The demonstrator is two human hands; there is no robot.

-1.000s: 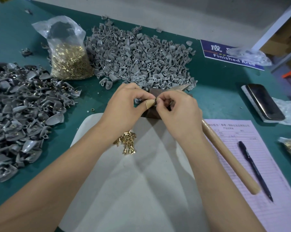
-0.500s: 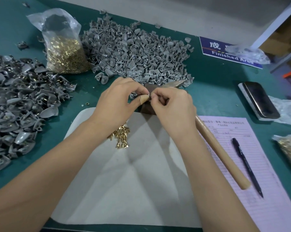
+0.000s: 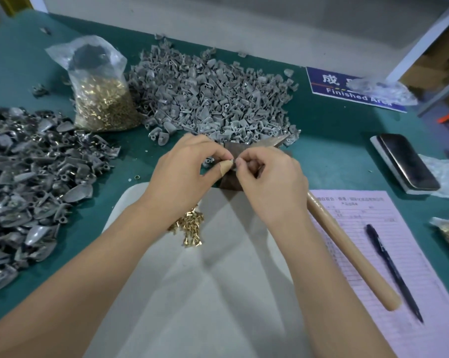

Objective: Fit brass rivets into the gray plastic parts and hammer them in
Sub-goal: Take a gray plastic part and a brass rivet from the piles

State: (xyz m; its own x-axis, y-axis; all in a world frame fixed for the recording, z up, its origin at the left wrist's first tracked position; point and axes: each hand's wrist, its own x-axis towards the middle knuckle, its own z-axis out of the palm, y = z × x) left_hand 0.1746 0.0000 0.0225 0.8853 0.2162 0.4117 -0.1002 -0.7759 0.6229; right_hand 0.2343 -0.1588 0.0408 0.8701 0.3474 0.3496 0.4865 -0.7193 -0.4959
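Green bench (image 3: 334,140) is carrying everything. Both hands are meeting at its centre, over a dark block (image 3: 231,180) at the far edge of a white cloth (image 3: 192,293). Left hand (image 3: 182,171) is pinching a small gray plastic part (image 3: 232,164) with curled fingers, thumb wrapped in tan tape. Right hand (image 3: 269,182) has its fingers curled, fingertips pinched together right against that part; whether a rivet is in the pinch is too small to tell. Loose brass rivets (image 3: 189,228) are lying in a small heap on the cloth, near the left wrist. Big pile of light gray parts (image 3: 213,96) is sitting behind the hands, a darker gray pile (image 3: 32,182) to the left. Clear bag of brass rivets (image 3: 102,99) is standing between the two piles. Hammer (image 3: 347,241) is lying to the right, its wooden handle across a pink form (image 3: 399,267), head partly hidden behind the right hand. Black pen (image 3: 393,272) is lying on the form beside the handle. Phone (image 3: 406,161) is resting far right, blue sign (image 3: 347,91) at the back.
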